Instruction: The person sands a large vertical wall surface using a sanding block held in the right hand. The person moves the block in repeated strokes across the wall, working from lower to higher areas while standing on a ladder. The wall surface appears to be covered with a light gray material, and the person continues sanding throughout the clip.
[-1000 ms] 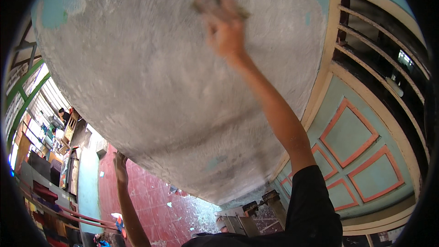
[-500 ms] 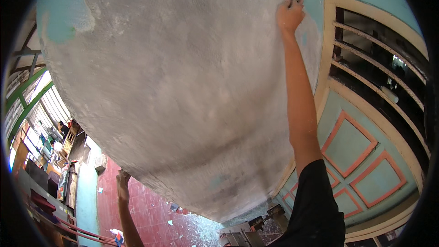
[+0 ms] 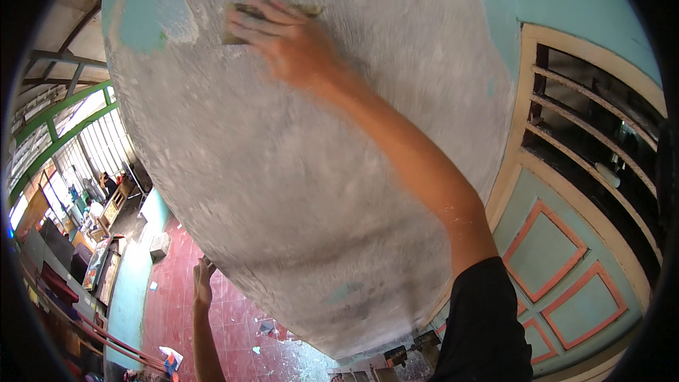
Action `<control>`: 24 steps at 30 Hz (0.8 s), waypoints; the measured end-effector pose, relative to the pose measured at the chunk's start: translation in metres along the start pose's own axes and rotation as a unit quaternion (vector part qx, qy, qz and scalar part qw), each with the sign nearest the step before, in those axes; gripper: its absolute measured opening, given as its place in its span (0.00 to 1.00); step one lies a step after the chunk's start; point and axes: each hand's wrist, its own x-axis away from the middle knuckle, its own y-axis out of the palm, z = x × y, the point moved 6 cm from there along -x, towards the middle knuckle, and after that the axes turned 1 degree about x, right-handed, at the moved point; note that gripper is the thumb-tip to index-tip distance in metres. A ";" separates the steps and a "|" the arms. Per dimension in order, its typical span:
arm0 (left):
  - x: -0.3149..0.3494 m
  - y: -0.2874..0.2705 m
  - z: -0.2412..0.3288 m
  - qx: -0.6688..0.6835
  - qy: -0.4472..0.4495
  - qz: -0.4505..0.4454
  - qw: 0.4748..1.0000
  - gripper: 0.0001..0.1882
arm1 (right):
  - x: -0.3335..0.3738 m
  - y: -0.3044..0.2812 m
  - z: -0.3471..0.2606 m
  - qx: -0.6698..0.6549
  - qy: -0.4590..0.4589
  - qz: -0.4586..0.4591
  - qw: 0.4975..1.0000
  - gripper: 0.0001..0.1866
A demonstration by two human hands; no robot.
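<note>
A flat, brownish rectangular piece of sandpaper [image 3: 235, 31] is pressed against the grey, bare-plastered wall [image 3: 304, 148], high up and left of centre. My right hand [image 3: 286, 39], a little blurred, is closed over it, with the fingers pointing left and an end of the sheet showing on either side. Low on the left, my left hand [image 3: 203, 284] rests at the wall's lower left edge. Its fingers seem stretched upward and hold nothing that I can make out; the fingertips are small and partly dark.
Turquoise paint [image 3: 145, 10] remains at the wall's upper left. To the right are a slatted vent [image 3: 594, 110] and green panels with orange trim [image 3: 541, 244]. Pale flakes lie on the red tiled floor [image 3: 237, 318]; a grey block [image 3: 160, 246] sits by a low turquoise ledge [image 3: 131, 318].
My right hand has swept the sandpaper across the wall from the upper right to the upper left. The view has shifted slightly; my left hand stays at the wall's edge.
</note>
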 end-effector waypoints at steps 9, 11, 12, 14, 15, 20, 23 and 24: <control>0.006 0.019 0.030 -0.034 0.033 0.001 0.999 0.41 | 0.120 -0.111 0.242 0.062 0.365 0.088 0.925 0.20; 0.000 0.025 0.033 -0.030 0.045 -0.023 0.998 0.40 | 0.125 -0.122 0.262 0.141 0.421 0.109 0.889 0.20; 0.001 0.024 0.036 -0.025 0.050 -0.019 0.998 0.39 | 0.114 -0.120 0.261 0.174 0.443 0.122 0.871 0.20; 0.005 0.019 0.034 -0.039 0.059 -0.016 0.997 0.39 | 0.090 -0.106 0.249 0.184 0.435 0.125 0.872 0.20; 0.003 0.019 0.032 -0.043 0.069 -0.015 0.997 0.38 | 0.067 -0.093 0.237 0.166 0.398 0.121 0.894 0.20; 0.002 0.010 0.014 -0.070 0.053 -0.001 0.996 0.38 | -0.069 -0.023 0.098 -0.017 0.216 0.081 0.973 0.21; 0.004 0.024 0.029 -0.014 0.041 0.001 0.999 0.38 | -0.101 0.006 0.030 -0.091 0.101 0.068 0.988 0.21; 0.008 0.022 0.030 -0.017 0.046 0.009 0.999 0.38 | -0.102 0.003 0.031 -0.111 0.078 0.061 0.989 0.22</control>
